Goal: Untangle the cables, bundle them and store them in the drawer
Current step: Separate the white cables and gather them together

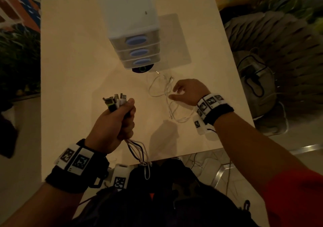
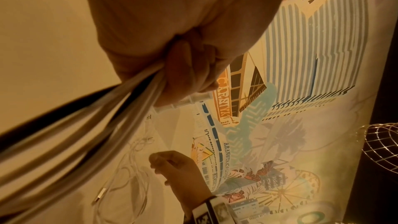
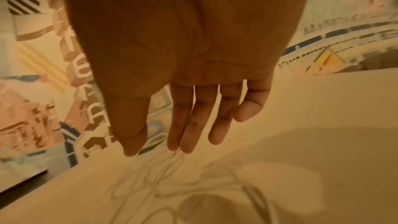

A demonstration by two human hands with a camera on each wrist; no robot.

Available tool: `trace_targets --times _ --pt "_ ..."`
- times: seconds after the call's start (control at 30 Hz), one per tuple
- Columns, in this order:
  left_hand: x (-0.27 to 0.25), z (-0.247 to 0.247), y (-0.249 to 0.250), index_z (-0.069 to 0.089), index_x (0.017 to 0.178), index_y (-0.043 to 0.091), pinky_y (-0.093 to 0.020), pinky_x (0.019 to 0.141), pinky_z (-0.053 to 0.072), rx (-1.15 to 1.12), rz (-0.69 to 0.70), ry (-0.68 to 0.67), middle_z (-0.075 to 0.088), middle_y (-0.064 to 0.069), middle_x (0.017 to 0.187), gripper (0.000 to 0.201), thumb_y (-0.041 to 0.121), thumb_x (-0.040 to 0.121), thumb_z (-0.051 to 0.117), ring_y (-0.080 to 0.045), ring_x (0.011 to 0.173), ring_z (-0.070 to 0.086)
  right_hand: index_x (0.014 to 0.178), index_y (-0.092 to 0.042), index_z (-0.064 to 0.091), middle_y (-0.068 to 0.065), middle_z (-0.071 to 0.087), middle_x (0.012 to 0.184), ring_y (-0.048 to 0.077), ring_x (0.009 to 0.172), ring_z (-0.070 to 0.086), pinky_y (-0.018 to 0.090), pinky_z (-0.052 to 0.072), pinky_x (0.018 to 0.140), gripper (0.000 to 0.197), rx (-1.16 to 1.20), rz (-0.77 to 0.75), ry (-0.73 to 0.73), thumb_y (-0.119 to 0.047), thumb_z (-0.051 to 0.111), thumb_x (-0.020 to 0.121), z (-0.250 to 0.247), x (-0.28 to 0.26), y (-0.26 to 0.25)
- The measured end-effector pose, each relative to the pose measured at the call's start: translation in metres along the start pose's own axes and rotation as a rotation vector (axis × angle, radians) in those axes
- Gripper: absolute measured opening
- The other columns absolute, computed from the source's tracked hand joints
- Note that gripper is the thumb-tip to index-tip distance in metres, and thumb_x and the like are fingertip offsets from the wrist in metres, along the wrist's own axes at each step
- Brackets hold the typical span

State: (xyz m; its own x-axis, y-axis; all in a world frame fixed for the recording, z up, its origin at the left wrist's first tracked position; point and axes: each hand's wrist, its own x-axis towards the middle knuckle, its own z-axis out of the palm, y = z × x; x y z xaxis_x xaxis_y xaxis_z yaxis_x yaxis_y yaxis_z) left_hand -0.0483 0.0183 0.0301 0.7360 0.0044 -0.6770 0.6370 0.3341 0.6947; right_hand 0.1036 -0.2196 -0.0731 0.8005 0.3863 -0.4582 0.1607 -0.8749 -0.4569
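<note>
Only the head view takes in the whole pale, smooth tabletop (image 1: 75, 66): a translucent white plastic drawer unit (image 1: 132, 27) with 3 stacked drawers and oval blue handles stands at the far middle, with a dark round object half hidden at its base.

The left hand (image 1: 113, 125) is raised over the near part of the table, its fingers clamped round a bunch of white and black cables (image 1: 120, 104). The metal plug ends fan out above the fist, and the thin cords hang from below it past the near table edge.

The left wrist view shows what the head view hides: the curled fingers (image 2: 189, 67) squeezing the smooth cords (image 2: 86, 125) from beneath, 1 black among several white.

A loose tangle of thin white cable (image 1: 166, 94) lies in loops on the table to the right, between the drawer unit and the near edge. The right hand (image 1: 188, 92) hovers just beside it, thumb and fingers apart and holding nothing.

The right wrist view confirms this: straight, slightly spread fingers (image 3: 193, 122) above the blurred loops (image 3: 163, 181).

Bare tabletop lies open on the left, and the table's right edge runs near the right wrist.

A colourful printed mural (image 2: 301, 91) fills the background of both wrist views.
</note>
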Motion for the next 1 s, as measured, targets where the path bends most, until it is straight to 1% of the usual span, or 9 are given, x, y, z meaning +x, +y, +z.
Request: trace_targets --times 0.2,0.3,0.4,0.53,0.6,0.7,0.8,0.9,1.0 --pt "-0.004 0.011 -0.001 0.047 0.069 0.016 -0.029 0.047 0.01 0.074 0.017 -0.006 0.007 -0.008 0.069 0.039 0.034 0.103 0.049 -0.013 0.046 0.011 0.11 -0.032 0.071 -0.002 0.068 0.12 0.026 0.113 0.061 0.041 0.046 0.098 0.027 -0.194 -0.012 0.028 -0.048 0.057 0.094 0.013 0.015 -0.015" --pt "-0.006 0.009 -0.002 0.047 0.069 0.016 -0.03 0.049 0.01 0.067 0.017 0.017 0.007 -0.007 0.069 0.039 0.034 0.103 0.05 -0.016 0.051 0.007 0.106 -0.026 0.07 0.001 0.071 0.111 0.028 0.104 0.064 0.044 0.051 0.092 0.026 -0.095 -0.045 0.089 -0.045 0.056 0.094 0.007 0.006 -0.009" --pt "-0.004 0.007 -0.004 0.048 0.069 0.015 -0.028 0.046 0.012 0.048 0.018 0.031 0.011 -0.003 0.064 0.039 0.035 0.102 0.05 -0.012 0.046 0.012 0.104 -0.018 0.064 0.005 0.071 0.097 0.029 0.091 0.066 0.046 0.054 0.081 0.022 0.066 -0.112 0.169 -0.037 0.057 0.095 0.002 -0.009 -0.004" --pt "-0.001 0.014 -0.003 0.052 0.072 0.015 -0.024 0.043 0.015 0.058 0.042 0.026 0.017 0.0 0.06 0.038 0.035 0.104 0.049 -0.012 0.044 0.014 0.113 -0.019 0.063 -0.003 0.075 0.09 0.014 0.076 0.063 0.033 0.049 0.074 0.018 0.255 -0.208 0.278 -0.028 0.055 0.1 -0.013 -0.031 -0.007" --pt "0.0 0.02 -0.002 0.058 0.081 0.011 -0.026 0.044 0.015 0.079 0.071 0.018 0.019 0.001 0.058 0.035 0.034 0.105 0.047 -0.011 0.045 0.014 0.119 -0.022 0.064 -0.005 0.075 0.09 0.009 0.078 0.062 0.028 0.045 0.073 0.021 0.293 -0.257 0.328 -0.024 0.055 0.1 -0.02 -0.039 -0.012" --pt "0.004 0.029 -0.002 0.065 0.108 0.007 -0.024 0.044 0.019 0.156 0.12 0.012 0.031 -0.001 0.06 0.034 0.033 0.107 0.044 -0.011 0.046 0.019 0.118 -0.027 0.063 -0.011 0.073 0.091 0.008 0.087 0.063 0.03 0.047 0.081 0.02 0.321 -0.289 0.379 -0.025 0.056 0.099 -0.02 -0.047 -0.018" --pt "0.009 0.04 0.001 0.066 0.126 0.022 -0.024 0.044 0.024 0.21 0.133 0.011 0.056 -0.004 0.071 0.033 0.037 0.106 0.043 -0.011 0.047 0.023 0.114 -0.026 0.064 -0.013 0.072 0.098 0.009 0.092 0.062 0.036 0.05 0.087 0.018 0.335 -0.327 0.395 -0.024 0.057 0.098 -0.02 -0.058 -0.027" --pt "0.016 0.048 0.003 0.062 0.129 0.023 -0.024 0.043 0.025 0.166 0.093 0.025 0.07 -0.008 0.083 0.034 0.039 0.106 0.044 -0.012 0.047 0.023 0.112 -0.024 0.069 -0.009 0.072 0.103 0.012 0.094 0.061 0.035 0.048 0.087 0.017 0.288 -0.449 0.431 -0.023 0.059 0.098 -0.019 -0.069 -0.036" --pt "0.02 0.051 0.005 0.065 0.125 0.019 -0.023 0.043 0.024 0.106 0.069 0.019 0.071 -0.008 0.087 0.035 0.04 0.107 0.043 -0.01 0.046 0.025 0.111 -0.025 0.071 -0.009 0.072 0.103 0.014 0.094 0.061 0.034 0.045 0.087 0.017 0.202 -0.546 0.408 -0.025 0.062 0.097 -0.011 -0.076 -0.039"
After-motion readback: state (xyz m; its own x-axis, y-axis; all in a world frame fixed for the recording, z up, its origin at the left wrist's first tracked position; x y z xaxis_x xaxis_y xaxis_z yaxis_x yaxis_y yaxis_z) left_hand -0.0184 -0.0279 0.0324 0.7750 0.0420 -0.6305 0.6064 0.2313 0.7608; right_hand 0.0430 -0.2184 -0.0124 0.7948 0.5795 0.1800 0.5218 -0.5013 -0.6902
